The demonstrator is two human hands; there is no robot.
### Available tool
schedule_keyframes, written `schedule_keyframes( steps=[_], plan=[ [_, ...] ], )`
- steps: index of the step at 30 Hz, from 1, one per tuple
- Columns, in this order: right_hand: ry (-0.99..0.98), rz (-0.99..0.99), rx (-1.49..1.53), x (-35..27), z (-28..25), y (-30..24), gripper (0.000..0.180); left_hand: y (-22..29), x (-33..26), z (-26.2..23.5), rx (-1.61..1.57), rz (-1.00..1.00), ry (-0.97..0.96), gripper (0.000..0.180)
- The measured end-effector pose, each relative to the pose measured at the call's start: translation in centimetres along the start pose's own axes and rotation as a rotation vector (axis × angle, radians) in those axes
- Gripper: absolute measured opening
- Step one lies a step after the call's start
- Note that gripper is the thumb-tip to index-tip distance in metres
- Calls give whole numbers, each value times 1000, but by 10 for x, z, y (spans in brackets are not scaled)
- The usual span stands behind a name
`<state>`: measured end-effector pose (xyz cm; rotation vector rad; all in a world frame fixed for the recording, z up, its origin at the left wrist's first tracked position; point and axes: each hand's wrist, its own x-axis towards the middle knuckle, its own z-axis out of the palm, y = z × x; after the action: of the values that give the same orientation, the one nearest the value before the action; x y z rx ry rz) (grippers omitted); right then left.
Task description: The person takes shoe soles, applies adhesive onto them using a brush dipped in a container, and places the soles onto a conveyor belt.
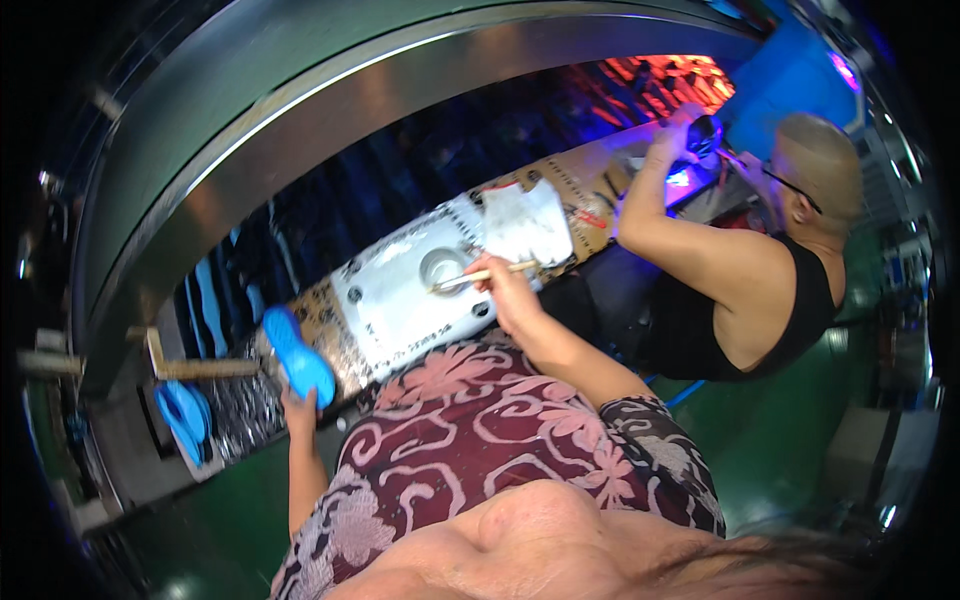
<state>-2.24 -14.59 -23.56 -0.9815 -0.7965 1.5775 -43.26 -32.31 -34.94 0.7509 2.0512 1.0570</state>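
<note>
My left hand [300, 410] is closed round the heel end of a blue shoe sole [290, 345], which is held up over the left part of the long work surface. My right hand [507, 292] pinches a brush with a pale wooden handle [520, 267]. Its tip reaches into a small round bowl [440, 264] standing on a white, plastic-covered sheet [385, 310]. What the bowl holds is hard to make out. Just beyond my right hand lies a crumpled white cloth [528, 222].
More blue soles [184, 422] lie at the left end, on black wrapping. Dark strips hang along the far side under a curved metal machine frame [390, 95], with an orange glow at far right. Close on my right, a co-worker [740, 280] handles a dark shoe under violet light.
</note>
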Motion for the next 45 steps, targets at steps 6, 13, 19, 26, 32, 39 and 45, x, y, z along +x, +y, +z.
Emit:
schedule_keyframes(
  steps=[6, 13, 19, 26, 32, 39, 45],
  plan=[
    [34, -22, 39, 2, -51, -9, 30, 80, -9, 25, -978, -379, -295, 19],
    [0, 93, 54, -2, -27, -24, 30, 156, -86, 87, -556, 172, -59, 35],
    [-210, -77, -151, -5, 7, -48, 31, 191, -92, 113, -341, 312, -94, 37],
    [-458, -719, -654, -11, 31, -57, 20, 222, -93, 131, -304, 445, -181, 39],
    [-487, -785, -757, -12, 28, -52, 16, 229, -96, 134, -261, 536, -165, 38],
    [-441, -742, -772, -12, 23, -51, 17, 225, -93, 135, -232, 613, -102, 38],
    [-455, -756, -787, -13, 25, -56, 20, 223, -94, 134, -178, 604, -99, 31]
  ],
)
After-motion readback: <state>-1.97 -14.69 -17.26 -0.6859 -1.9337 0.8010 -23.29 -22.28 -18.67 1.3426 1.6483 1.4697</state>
